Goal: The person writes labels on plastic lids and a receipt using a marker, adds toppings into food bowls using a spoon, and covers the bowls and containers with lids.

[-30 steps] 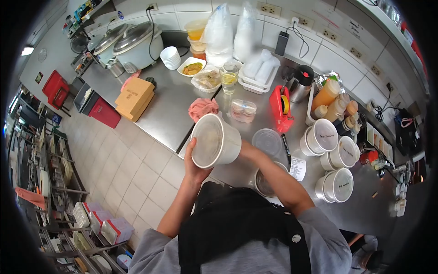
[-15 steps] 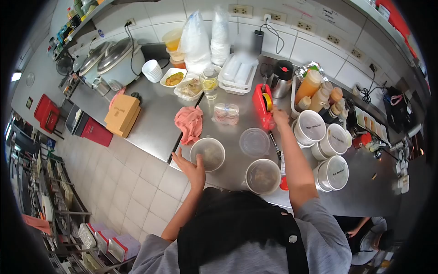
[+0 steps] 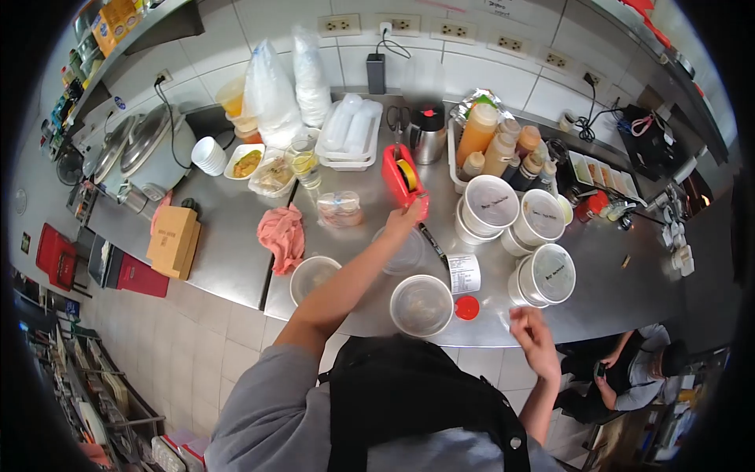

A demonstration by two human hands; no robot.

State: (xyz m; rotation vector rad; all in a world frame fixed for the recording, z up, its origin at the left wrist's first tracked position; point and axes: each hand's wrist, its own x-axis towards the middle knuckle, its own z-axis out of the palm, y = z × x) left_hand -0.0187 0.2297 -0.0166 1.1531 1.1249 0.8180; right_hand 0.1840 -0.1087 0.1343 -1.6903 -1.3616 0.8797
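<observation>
My left hand [image 3: 406, 214] is at the near end of the red tape dispenser [image 3: 399, 177], fingers closed; what they pinch is too small to make out. Low over the table's front edge, my right hand [image 3: 538, 340] has its fingers curled together, and anything between them is unclear. A lidded bowl [image 3: 421, 305] stands between my arms. Another bowl [image 3: 314, 277] is partly behind my left forearm. A clear lid [image 3: 399, 250], a black marker [image 3: 434, 242], a printed receipt [image 3: 463, 273] and a red cap [image 3: 467, 307] lie close by.
Stacked labelled tubs [image 3: 543, 275] stand at the right, with sauce bottles [image 3: 478, 132] and a steel flask [image 3: 427, 135] behind. A pink cloth [image 3: 281, 237] and a wrapped pack [image 3: 340, 209] lie leftward. A seated person [image 3: 621, 370] is at lower right.
My left hand has moved from beside the left bowl to the tape dispenser. My right hand has left the dispenser and come back toward the table's front edge. The view has shifted rightward.
</observation>
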